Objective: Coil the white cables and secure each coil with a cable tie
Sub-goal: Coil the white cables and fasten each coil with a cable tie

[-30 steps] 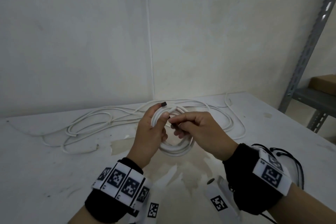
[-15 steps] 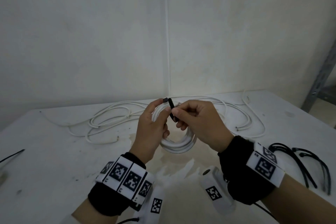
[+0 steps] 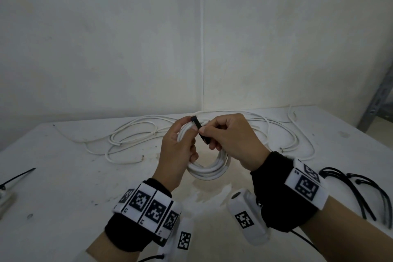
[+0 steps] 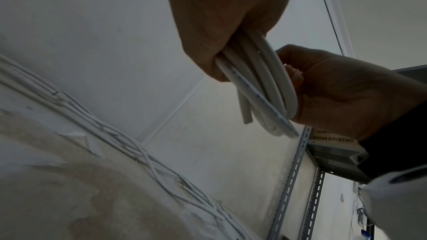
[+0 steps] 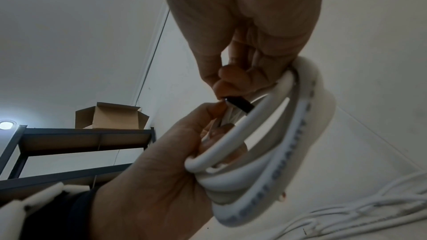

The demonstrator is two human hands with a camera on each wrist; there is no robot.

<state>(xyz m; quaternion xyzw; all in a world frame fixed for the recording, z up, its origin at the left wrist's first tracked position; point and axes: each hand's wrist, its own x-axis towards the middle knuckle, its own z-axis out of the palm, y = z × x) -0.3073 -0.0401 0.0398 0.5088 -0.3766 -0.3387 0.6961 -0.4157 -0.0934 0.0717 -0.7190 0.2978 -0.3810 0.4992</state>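
A coil of white cable point(image 3: 209, 169) hangs upright above the table point(image 3: 63, 198), gripped at its top by my left hand point(image 3: 179, 144). A black cable tie point(image 3: 200, 130) wraps over the top of the coil. My right hand point(image 3: 225, 134) pinches the tie's tail between thumb and forefinger. In the left wrist view my left hand's fingers curl round the bundled white strands point(image 4: 256, 83). The right wrist view shows the black tie point(image 5: 239, 104) pinched above the coil point(image 5: 265, 167). Uncoiled white cables point(image 3: 131, 136) lie behind the hands.
Several loose black cable ties point(image 3: 359, 189) lie at the right of the table. One more black tie point(image 3: 18, 176) lies at the left edge. A grey metal shelf point(image 3: 376, 100) stands at the far right, and walls close the back.
The black tie has come over the top of the coil, and my right hand has drawn its tail out longer, down and to the right. The view has shifted left.
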